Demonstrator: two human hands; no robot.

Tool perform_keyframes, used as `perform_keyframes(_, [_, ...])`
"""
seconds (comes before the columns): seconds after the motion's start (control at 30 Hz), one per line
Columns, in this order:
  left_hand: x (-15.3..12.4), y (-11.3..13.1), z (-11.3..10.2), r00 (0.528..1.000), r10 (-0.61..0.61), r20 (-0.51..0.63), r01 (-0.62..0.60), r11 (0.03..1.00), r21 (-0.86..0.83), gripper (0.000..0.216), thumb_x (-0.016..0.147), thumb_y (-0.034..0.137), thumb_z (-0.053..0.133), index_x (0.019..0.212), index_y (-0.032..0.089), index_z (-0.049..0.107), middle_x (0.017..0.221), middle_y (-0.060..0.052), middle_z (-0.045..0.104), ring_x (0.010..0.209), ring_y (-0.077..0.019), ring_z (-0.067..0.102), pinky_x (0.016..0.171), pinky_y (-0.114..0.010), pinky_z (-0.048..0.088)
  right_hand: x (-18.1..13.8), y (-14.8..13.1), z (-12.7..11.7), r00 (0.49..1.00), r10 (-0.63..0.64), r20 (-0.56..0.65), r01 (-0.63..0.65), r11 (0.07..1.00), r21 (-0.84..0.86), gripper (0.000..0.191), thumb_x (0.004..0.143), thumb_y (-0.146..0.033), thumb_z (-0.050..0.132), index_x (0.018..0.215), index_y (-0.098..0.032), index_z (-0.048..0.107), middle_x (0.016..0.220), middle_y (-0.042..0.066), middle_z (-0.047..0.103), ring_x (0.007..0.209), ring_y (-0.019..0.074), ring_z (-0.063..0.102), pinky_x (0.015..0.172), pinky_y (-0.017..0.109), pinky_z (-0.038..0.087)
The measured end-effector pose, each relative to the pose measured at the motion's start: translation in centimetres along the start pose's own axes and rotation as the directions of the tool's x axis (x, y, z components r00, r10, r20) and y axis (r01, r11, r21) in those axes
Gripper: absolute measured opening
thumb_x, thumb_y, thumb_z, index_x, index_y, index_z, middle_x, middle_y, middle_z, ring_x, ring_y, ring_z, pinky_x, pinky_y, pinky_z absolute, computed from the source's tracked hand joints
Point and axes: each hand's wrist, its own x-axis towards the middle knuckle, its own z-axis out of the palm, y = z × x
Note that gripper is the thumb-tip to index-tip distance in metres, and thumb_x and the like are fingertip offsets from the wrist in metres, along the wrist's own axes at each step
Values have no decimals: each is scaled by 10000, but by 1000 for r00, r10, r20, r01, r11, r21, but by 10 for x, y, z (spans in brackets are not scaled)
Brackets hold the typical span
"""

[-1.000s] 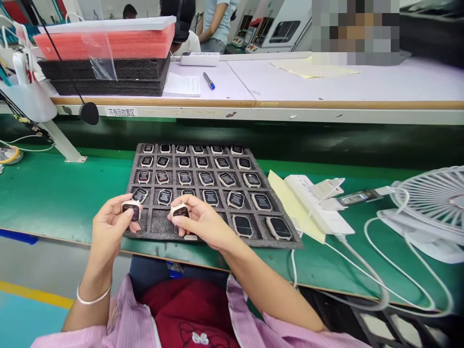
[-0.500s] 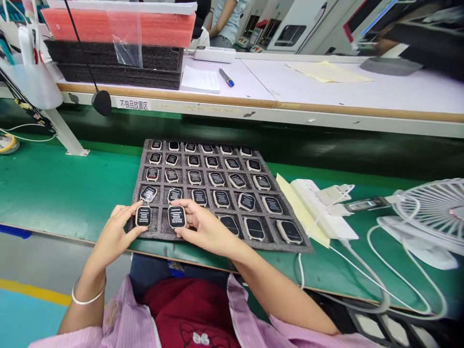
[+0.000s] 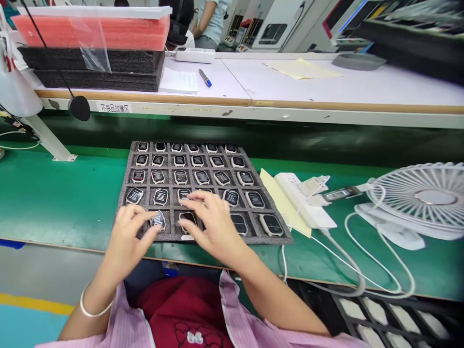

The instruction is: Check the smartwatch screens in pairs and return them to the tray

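Two hands are held over the near edge of a grey foam tray that lies flat on the green bench. Both forearms are stretched forward from the body, with the wrists kept low and the palms turned down.

The left hand is reached in from the near left corner. A bracelet is worn at its wrist. Its fingers are bent and loosely parted, and their tips are laid at the left watch in the nearest row. Because of motion blur, it cannot be told whether that watch is pinched or only touched.

The right hand is spread flat, its fingers apart and pointed toward the far left. Nothing is clasped in it. The right watch is partly covered by its fingers.

Both watches are seated in neighbouring pockets of the nearest row, screens up. Their long axes are run roughly from the near edge of the tray toward the far edge, and the left watch is tipped slightly.

The other pockets are filled with more watches in rows. To the right of the tray, a yellow sheet, a white power strip and a white fan are set on the bench.
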Motion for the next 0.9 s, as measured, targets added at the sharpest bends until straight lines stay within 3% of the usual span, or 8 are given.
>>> perform_keyframes(0.13, [10, 30, 25, 995, 85, 50, -90, 992, 93, 143, 936, 285, 608, 1030, 200, 674, 899, -61, 602, 867, -226, 528, 789, -364, 454, -22, 33, -21, 995, 88, -48, -96, 971, -217, 247, 984, -389, 540, 1046, -199, 685, 1026, 119, 657, 976, 288, 599, 844, 426, 372])
perform_keyframes(0.3, [14, 30, 17, 999, 24, 37, -34, 956, 292, 240, 899, 306, 657, 1081, 151, 642, 967, -104, 600, 892, -262, 503, 798, -402, 456, -39, 53, -16, 992, 129, 3, -117, 910, -397, 297, 959, -436, 585, 947, -165, 703, 924, 123, 659, 884, 293, 579, 776, 408, 348])
perform_keyframes(0.43, [25, 43, 26, 992, 40, 119, -76, 947, 311, 216, 925, 375, 622, 997, 179, 677, 907, -82, 609, 865, -245, 509, 782, -386, 449, -38, 51, -11, 996, 80, 33, -66, 947, -313, 231, 953, -378, 600, 970, -165, 686, 963, 139, 655, 893, 295, 573, 760, 400, 362])
perform_keyframes(0.57, [37, 58, 52, 976, -68, 204, -33, 890, 454, 260, 862, 417, 683, 913, 162, 694, 923, -114, 614, 890, -285, 531, 765, -416, 450, -38, 49, -10, 997, 82, -3, -82, 991, -101, 145, 925, -329, 619, 931, -184, 612, 908, 92, 656, 867, 269, 591, 754, 377, 386])
perform_keyframes(0.67, [38, 60, 60, 975, -85, 205, 15, 948, 318, 232, 823, 363, 722, 959, 189, 651, 995, -96, 641, 951, -288, 548, 818, -436, 464, -43, 47, -11, 997, 61, 43, -64, 996, 62, 65, 913, -258, 604, 888, -204, 578, 839, 63, 670, 810, 249, 603, 738, 372, 410])
perform_keyframes(0.77, [37, 61, 58, 975, -72, 210, 77, 997, -13, 111, 836, 245, 677, 909, 213, 600, 976, -62, 687, 939, -248, 604, 841, -417, 487, -45, 48, -16, 995, 89, 48, -100, 936, 337, 16, 927, -219, 559, 936, -217, 571, 907, 72, 707, 831, 240, 639, 747, 372, 456])
perform_keyframes(0.83, [43, 64, 55, 968, -92, 232, 157, 947, -281, 59, 850, 220, 636, 862, 212, 579, 975, -59, 711, 906, -214, 653, 801, -367, 520, -40, 51, -22, 983, 180, 34, -165, 789, 592, 53, 950, -253, 537, 994, -226, 547, 1002, 82, 720, 821, 213, 660, 734, 354, 483])
perform_keyframes(0.9, [56, 69, 52, 949, -169, 265, 286, 814, -506, 109, 832, 267, 663, 868, 206, 580, 945, -57, 718, 831, -191, 686, 700, -310, 543, -29, 56, -28, 963, 258, 72, -206, 543, 814, 118, 953, -323, 555, 1021, -233, 519, 1043, 81, 728, 708, 167, 643, 650, 313, 479])
